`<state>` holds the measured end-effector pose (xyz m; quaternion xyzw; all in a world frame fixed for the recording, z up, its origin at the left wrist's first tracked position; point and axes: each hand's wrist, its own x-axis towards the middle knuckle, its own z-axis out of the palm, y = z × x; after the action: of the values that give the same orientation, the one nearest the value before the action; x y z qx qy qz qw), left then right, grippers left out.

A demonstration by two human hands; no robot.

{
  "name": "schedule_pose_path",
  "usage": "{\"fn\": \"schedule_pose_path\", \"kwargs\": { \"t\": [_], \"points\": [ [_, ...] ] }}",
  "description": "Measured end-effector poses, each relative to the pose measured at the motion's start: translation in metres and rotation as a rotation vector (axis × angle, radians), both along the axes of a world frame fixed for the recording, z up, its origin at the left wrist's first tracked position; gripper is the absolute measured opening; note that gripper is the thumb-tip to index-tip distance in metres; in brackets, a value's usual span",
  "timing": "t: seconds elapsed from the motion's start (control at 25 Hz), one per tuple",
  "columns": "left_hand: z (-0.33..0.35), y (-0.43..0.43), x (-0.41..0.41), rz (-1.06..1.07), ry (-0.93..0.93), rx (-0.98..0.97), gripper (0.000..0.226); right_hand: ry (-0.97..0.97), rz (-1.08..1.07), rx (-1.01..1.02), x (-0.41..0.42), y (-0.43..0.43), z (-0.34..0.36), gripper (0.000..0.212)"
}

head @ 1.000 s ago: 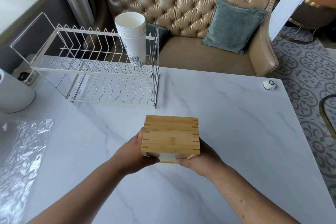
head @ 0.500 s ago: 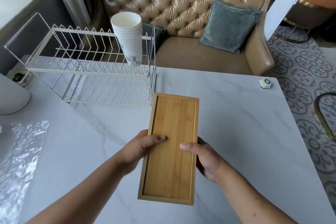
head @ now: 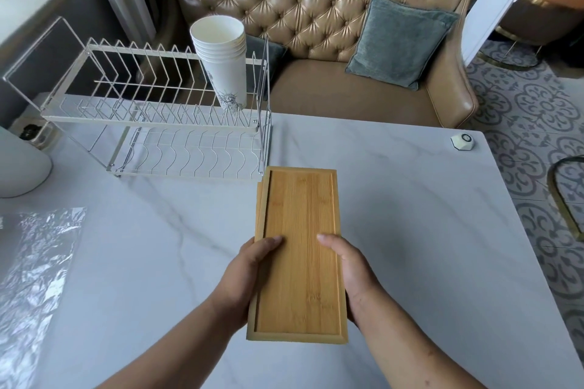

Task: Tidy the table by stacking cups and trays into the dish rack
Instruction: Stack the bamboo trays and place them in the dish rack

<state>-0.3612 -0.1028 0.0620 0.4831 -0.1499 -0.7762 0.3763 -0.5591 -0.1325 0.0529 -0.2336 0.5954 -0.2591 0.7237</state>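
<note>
A stack of bamboo trays point(head: 300, 249) is held lengthwise over the marble table point(head: 426, 230), its open face up. My left hand point(head: 246, 275) grips the left long edge, thumb on top. My right hand point(head: 350, 271) grips the right long edge the same way. An edge of a lower tray shows along the left side. The white wire dish rack point(head: 151, 123) stands at the back left of the table. A stack of white paper cups point(head: 224, 60) stands upright at the right end of its upper tier. The trays' far end lies just right of the rack's front corner.
A clear plastic sheet point(head: 34, 278) lies at the table's left edge. A white rounded container point(head: 19, 167) stands left of the rack. A small white puck point(head: 463, 141) sits at the far right corner. A tan sofa point(head: 316, 25) with a blue cushion stands behind the table.
The trays were held end-on with their stacked edges towards me; both hands have tipped them flat so the open face shows, and they now sit slightly higher and closer to the rack.
</note>
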Motion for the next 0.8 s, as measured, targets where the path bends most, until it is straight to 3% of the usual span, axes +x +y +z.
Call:
{"fn": "schedule_pose_path", "kwargs": {
  "t": [0.2,0.44,0.64,0.8],
  "points": [
    [0.002,0.0,0.006,-0.035,0.047,0.014,0.041,-0.025,0.055,-0.045,0.0,-0.006,-0.003,0.033],
    [0.0,0.0,0.008,-0.18,0.023,-0.01,0.066,-0.023,0.023,-0.018,-0.01,-0.008,-0.007,0.057],
    [0.005,0.002,0.003,-0.204,0.05,0.059,0.047,-0.032,0.026,0.025,-0.016,-0.008,-0.007,0.056],
    [0.002,0.008,0.018,-0.18,0.039,0.089,0.046,-0.059,0.21,0.101,-0.014,0.016,-0.006,0.071]
  ]
}}
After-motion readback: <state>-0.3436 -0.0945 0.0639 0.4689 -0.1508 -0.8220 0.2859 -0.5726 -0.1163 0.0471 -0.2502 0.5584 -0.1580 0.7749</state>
